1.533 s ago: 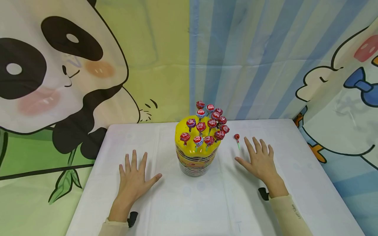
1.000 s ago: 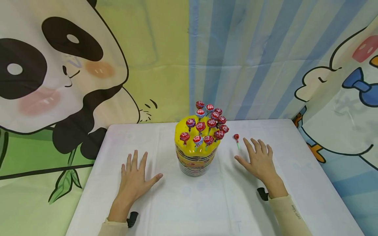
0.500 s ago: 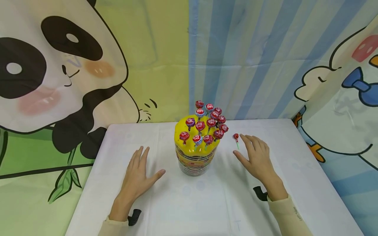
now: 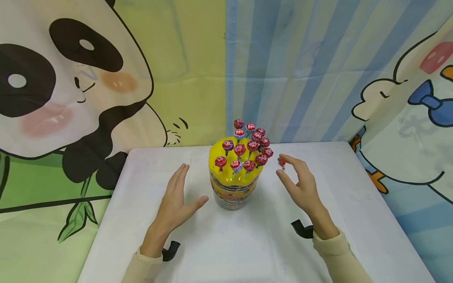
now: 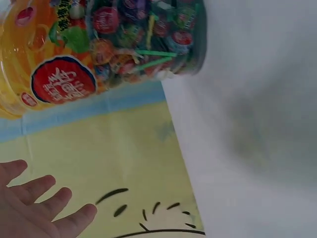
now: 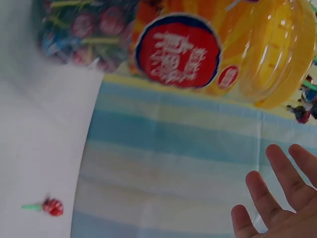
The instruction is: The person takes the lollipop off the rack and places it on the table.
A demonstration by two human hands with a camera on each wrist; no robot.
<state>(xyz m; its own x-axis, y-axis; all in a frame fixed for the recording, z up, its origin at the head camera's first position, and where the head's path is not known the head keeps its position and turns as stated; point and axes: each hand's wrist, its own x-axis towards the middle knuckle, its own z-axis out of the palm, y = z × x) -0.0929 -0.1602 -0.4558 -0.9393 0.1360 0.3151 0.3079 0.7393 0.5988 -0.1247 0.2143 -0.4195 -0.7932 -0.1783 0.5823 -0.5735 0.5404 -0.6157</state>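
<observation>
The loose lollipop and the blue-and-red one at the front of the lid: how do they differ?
The loose lollipop lies on the table, while the front lollipop stands in the yellow lid. The loose lollipop's wrapper looks red; the front lollipop's mixes red with pale blue. Both have round, wrapped heads on sticks.

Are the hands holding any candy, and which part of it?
Nothing is held. The left hand is beside the jar, apart from it; the right hand is near the loose lollipop, which lies on the table.
</observation>
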